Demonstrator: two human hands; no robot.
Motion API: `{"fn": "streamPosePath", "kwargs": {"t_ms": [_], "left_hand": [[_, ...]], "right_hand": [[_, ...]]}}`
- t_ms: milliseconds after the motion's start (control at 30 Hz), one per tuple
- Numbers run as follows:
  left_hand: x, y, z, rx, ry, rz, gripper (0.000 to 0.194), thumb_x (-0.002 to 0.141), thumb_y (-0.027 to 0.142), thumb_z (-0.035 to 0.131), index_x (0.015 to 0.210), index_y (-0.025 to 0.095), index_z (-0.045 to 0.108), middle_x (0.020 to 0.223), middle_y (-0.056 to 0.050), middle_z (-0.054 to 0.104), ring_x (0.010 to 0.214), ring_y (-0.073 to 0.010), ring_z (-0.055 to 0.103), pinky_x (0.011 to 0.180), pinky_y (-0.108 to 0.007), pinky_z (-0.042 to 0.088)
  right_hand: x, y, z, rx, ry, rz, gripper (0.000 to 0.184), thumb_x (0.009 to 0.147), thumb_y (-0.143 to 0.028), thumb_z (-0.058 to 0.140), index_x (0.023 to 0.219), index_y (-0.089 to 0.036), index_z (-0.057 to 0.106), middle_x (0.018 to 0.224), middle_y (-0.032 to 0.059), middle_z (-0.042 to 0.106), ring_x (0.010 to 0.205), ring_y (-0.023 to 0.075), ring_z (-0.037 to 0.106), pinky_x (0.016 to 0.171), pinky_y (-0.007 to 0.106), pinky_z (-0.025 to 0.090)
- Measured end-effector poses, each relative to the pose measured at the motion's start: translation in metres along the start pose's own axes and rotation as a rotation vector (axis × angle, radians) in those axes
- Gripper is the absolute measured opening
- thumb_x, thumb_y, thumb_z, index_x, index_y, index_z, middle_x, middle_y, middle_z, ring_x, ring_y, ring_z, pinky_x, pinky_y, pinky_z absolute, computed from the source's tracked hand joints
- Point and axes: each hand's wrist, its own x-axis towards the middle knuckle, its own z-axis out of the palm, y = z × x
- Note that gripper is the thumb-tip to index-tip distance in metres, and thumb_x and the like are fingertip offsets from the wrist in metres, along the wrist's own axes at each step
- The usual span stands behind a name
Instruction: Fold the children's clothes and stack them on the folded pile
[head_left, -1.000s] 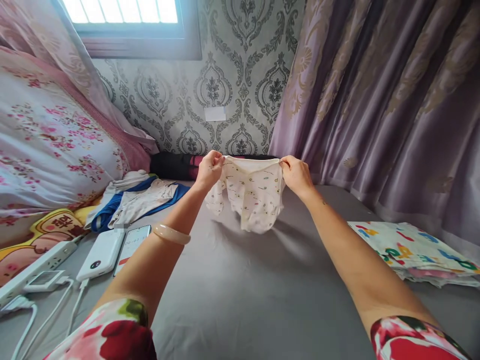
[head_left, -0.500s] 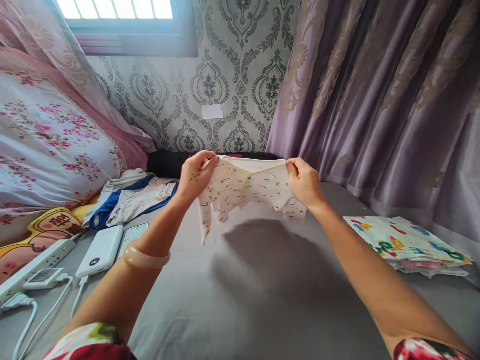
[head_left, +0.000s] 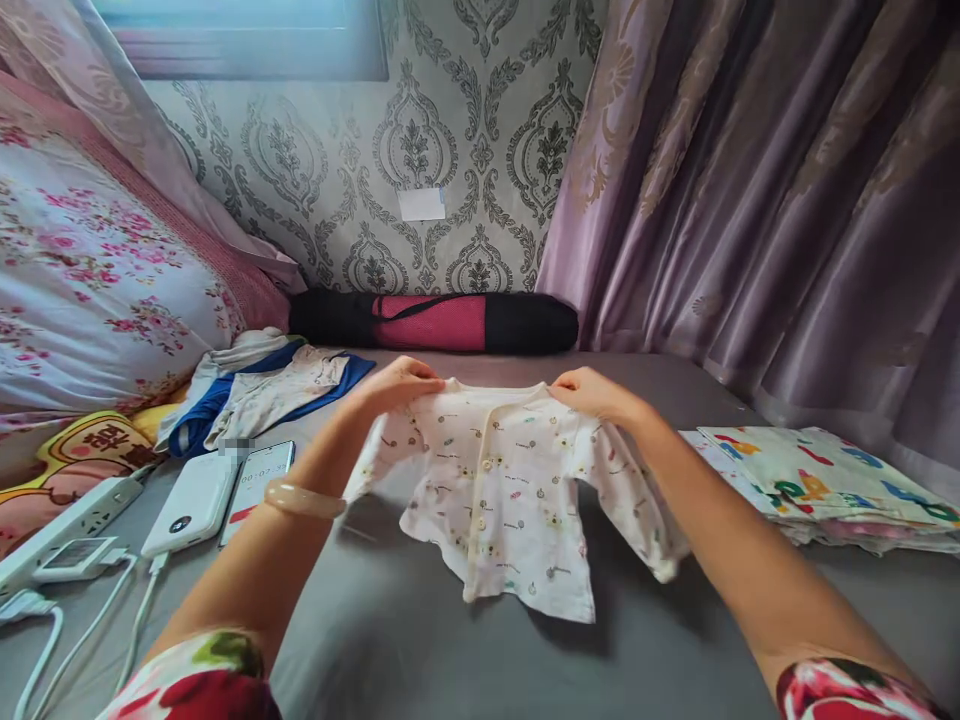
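A small white baby shirt [head_left: 517,490] with tiny printed figures and a buttoned front hangs between my hands over the grey bed sheet [head_left: 360,640]. My left hand [head_left: 405,378] pinches it at the shoulder on the left of the collar. On the other shoulder, my right hand [head_left: 592,392] grips the cloth with closed fingers. Both sleeves spread outward, partly behind my forearms. The shirt's hem hangs low, close to the sheet; whether it touches, I cannot tell.
Folded printed cloths [head_left: 825,480] lie at the right. Crumpled clothes [head_left: 262,395] are at the left, near a white power bank [head_left: 191,505], a phone [head_left: 259,480] and a power strip [head_left: 75,525]. A black and pink roll bag [head_left: 435,322] rests along the wall.
Both hands have lowered the shirt, and it has swung from bunched up to hanging open with its front showing. The view has tilted down, uncovering the roll bag.
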Motion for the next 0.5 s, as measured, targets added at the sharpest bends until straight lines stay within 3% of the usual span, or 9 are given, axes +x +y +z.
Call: {"fn": "streamPosePath", "kwargs": {"t_ms": [100, 233, 367, 500], "left_hand": [[0.022, -0.038, 0.045, 0.072, 0.033, -0.066, 0.033, 0.072, 0.047, 0.062, 0.071, 0.015, 0.071, 0.056, 0.0, 0.059, 0.053, -0.0131, 0.052, 0.048, -0.022, 0.035], [0.03, -0.056, 0.089, 0.334, 0.158, -0.11, 0.025, 0.086, 0.034, 0.052, 0.089, 0.017, 0.071, 0.085, -0.008, 0.069, 0.078, -0.0188, 0.061, 0.064, -0.026, 0.041], [0.025, -0.056, 0.108, 0.551, 0.194, -0.116, 0.031, 0.096, 0.032, 0.036, 0.104, 0.021, 0.065, 0.102, -0.01, 0.065, 0.091, -0.0215, 0.061, 0.071, -0.029, 0.041], [0.026, -0.065, 0.114, 0.548, 0.172, -0.067, 0.034, 0.099, 0.034, 0.03, 0.107, 0.022, 0.061, 0.102, -0.01, 0.061, 0.094, -0.0225, 0.059, 0.068, -0.029, 0.04]], "right_hand": [[0.011, 0.027, 0.037, -0.196, -0.01, 0.072, 0.03, 0.089, -0.036, 0.049, 0.078, -0.016, 0.069, 0.077, 0.0027, 0.068, 0.072, 0.0156, 0.059, 0.059, 0.023, 0.035], [0.011, 0.045, 0.071, -0.373, 0.024, 0.091, 0.033, 0.099, -0.032, 0.035, 0.103, -0.02, 0.065, 0.109, 0.0089, 0.068, 0.097, 0.0201, 0.061, 0.071, 0.026, 0.038], [0.01, 0.06, 0.088, -0.506, 0.019, 0.052, 0.035, 0.102, -0.034, 0.027, 0.107, -0.022, 0.06, 0.111, 0.0088, 0.066, 0.093, 0.0214, 0.062, 0.072, 0.029, 0.038], [0.017, 0.07, 0.093, -0.557, -0.008, 0.03, 0.035, 0.103, -0.034, 0.024, 0.107, -0.023, 0.057, 0.112, 0.0082, 0.065, 0.091, 0.0215, 0.063, 0.072, 0.03, 0.037]]}}
